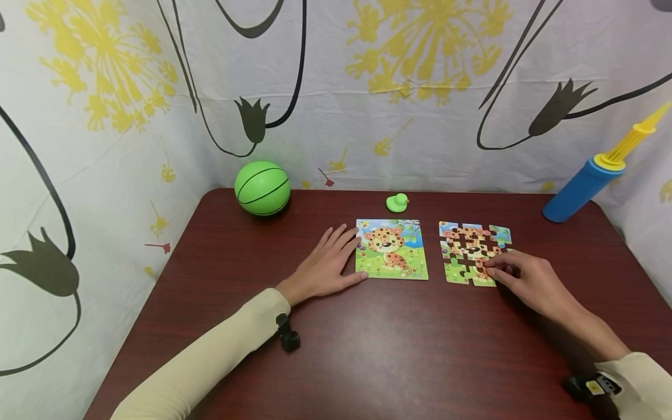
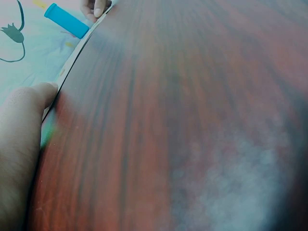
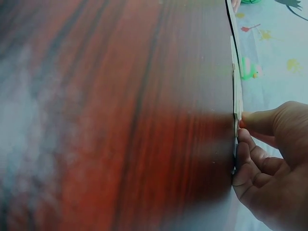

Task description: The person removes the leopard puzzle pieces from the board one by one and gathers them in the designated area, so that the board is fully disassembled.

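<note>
A square picture board (image 1: 394, 251) with a spotted leopard cub lies on the table. My left hand (image 1: 332, 265) rests flat at its left edge, fingers spread, the thumb touching the lower left corner. To the right lies a jigsaw puzzle (image 1: 455, 271) of the same picture, its pieces loosely arranged with dark gaps between them. At its lower right side my right hand (image 1: 530, 279) pinches a puzzle piece (image 1: 488, 266) between thumb and index finger; the fingers hide part of it. In the right wrist view the right hand (image 3: 274, 154) appears at the thin edge of the pieces.
A small green rubber duck (image 1: 397, 203) sits behind the picture board. Towards the back left stands a green ball (image 1: 262, 188) with black lines. A blue hand pump (image 1: 583, 189) with a yellow top stands at the back right corner, near the patterned curtain (image 1: 325, 70).
</note>
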The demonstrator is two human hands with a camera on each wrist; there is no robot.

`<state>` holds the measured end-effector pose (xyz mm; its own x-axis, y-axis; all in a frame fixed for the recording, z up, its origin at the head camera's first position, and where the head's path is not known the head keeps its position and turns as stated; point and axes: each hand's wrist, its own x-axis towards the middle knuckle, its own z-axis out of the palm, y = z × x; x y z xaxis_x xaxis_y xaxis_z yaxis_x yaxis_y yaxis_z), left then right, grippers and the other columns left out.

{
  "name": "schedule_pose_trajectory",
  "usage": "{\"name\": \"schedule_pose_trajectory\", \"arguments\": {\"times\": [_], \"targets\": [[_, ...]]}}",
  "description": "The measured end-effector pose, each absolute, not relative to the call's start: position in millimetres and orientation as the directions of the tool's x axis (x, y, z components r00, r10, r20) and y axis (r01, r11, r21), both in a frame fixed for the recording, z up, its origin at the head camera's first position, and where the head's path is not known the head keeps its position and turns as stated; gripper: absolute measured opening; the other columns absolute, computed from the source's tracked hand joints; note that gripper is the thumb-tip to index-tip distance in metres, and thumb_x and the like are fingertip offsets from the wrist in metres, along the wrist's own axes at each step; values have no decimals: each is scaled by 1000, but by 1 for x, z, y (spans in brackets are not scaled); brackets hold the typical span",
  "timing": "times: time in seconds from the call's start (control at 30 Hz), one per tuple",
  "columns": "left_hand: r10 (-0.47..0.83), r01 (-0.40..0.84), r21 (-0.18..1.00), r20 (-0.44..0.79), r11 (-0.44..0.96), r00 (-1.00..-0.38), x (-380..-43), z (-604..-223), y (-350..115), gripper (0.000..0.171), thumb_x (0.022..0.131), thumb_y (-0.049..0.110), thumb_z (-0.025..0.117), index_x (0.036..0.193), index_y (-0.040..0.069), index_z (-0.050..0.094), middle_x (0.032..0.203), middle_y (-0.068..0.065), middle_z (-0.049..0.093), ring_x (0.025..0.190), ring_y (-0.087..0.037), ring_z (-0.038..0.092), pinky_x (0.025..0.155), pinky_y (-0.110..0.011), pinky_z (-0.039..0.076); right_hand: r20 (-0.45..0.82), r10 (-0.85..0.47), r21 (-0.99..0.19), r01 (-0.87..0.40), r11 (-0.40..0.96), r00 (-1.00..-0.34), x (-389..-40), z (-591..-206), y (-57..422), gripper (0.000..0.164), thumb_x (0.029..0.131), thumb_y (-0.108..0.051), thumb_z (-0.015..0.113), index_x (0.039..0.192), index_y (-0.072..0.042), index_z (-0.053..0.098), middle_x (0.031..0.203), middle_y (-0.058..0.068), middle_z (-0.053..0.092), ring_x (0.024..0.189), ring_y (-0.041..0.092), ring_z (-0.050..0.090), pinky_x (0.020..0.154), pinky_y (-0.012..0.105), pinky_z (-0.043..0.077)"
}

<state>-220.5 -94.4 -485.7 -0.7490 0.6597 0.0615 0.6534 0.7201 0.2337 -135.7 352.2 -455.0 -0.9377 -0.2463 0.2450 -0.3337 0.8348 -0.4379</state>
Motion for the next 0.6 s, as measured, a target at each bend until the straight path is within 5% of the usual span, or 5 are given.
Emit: {"name": "schedule_pose_trajectory", "arguments": {"times": [0.6], "targets": [[664, 661, 236, 78, 712, -743, -221, -487, -95, 90, 106, 72, 53, 171, 11, 40, 181, -7, 27, 170, -32, 13, 136, -53, 6, 245, -272, -470, -359, 806, -931, -138, -440, 338, 16, 104, -9, 77, 120, -10, 80, 104, -1, 70, 79, 5, 55, 67, 30, 44]]}}
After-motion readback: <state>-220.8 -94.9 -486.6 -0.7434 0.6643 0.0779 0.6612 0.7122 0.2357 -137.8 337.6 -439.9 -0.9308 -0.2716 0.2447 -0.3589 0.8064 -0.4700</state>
